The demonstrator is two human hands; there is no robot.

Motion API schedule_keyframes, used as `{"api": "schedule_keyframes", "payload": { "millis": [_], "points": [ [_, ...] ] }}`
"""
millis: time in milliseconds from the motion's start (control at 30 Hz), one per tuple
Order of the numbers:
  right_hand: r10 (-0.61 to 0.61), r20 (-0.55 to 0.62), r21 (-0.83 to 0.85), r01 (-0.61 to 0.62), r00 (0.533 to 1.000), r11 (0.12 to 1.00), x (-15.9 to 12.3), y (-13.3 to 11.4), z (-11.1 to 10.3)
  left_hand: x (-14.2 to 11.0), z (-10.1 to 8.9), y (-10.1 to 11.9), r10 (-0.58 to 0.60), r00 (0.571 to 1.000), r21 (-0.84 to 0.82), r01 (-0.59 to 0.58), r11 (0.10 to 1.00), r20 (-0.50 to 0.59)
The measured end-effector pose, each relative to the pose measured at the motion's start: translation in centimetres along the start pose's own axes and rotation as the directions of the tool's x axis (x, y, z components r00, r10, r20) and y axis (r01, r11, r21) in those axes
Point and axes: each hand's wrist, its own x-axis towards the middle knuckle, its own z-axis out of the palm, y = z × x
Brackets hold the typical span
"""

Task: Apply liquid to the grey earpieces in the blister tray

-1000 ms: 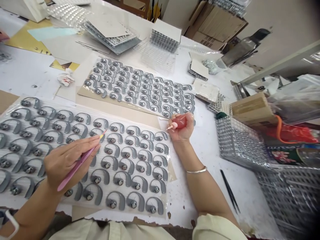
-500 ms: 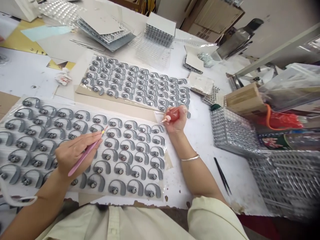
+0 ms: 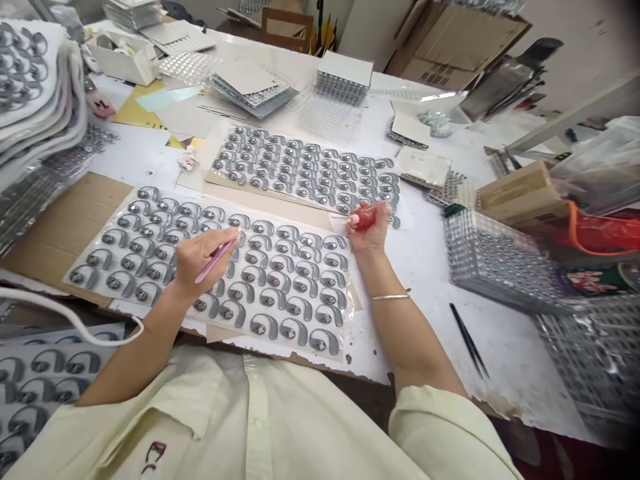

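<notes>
My left hand (image 3: 204,259) is closed around a slim pink pen-like tool (image 3: 216,261), its tip over the near sheet. Under it lies the near sheet of grey hook-shaped pieces (image 3: 273,300), each with a round, shiny stone-like end, in rows. At the sheet's far right corner, my right hand (image 3: 371,233) is wrapped around a small red squeeze bottle (image 3: 367,217) with a pale nozzle pointing left. Behind lies a second sheet of the same grey pieces (image 3: 300,167), partly covered by my right hand at its right end.
Black tweezers (image 3: 469,340) lie to the right. Stacked clear trays of small shiny parts (image 3: 493,260) stand beyond them. At the left are a pile of padded sheets (image 3: 45,100), cardboard (image 3: 75,220) and a white cable (image 3: 75,320). Card-topped stacks (image 3: 344,79) stand at the back.
The view has shifted left and up, bringing the padded pile and lower-left sheets into sight. My left hand has moved slightly toward the sheet's far edge with the pink tool. Both grips stay the same.
</notes>
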Motion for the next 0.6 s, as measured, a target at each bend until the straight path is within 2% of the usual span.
{"api": "schedule_keyframes", "payload": {
  "millis": [100, 200, 267, 333, 400, 467, 600],
  "points": [
    [0.072, -0.085, 0.119, -0.062, 0.994, 0.991, -0.6, -1.7, -0.6, -0.4, -2.3, -1.2, -0.050, 0.997, 0.038, 0.052, 0.998, -0.051],
    [0.131, -0.068, 0.143, -0.120, 0.989, 0.982, -2.5, -3.9, -2.2, -1.7, -5.1, -4.2, -0.144, 0.979, 0.147, 0.166, 0.975, -0.146],
    [0.173, -0.018, 0.067, -0.172, 0.985, 0.983, -4.8, -5.0, -3.6, -3.0, -6.8, -6.7, -0.284, 0.928, 0.189, 0.332, 0.924, -0.240],
    [0.204, 0.043, -0.029, -0.203, 0.978, 0.979, -7.8, -5.7, -5.0, -4.4, -8.3, -8.9, -0.411, 0.856, 0.167, 0.476, 0.863, -0.314],
    [0.233, 0.016, -0.109, -0.230, 0.972, 0.967, -10.8, -6.0, -6.2, -5.6, -9.3, -10.5, -0.433, 0.806, 0.140, 0.522, 0.841, -0.404],
    [0.316, 0.010, -0.188, -0.309, 0.949, 0.932, -13.5, -6.1, -6.9, -6.5, -9.9, -11.4, -0.433, 0.798, 0.130, 0.525, 0.841, -0.420],
    [0.450, -0.006, -0.259, -0.436, 0.893, 0.862, -16.3, -5.7, -6.8, -6.7, -10.0, -11.4, -0.486, 0.809, 0.093, 0.540, 0.836, -0.329]
  ]
}}
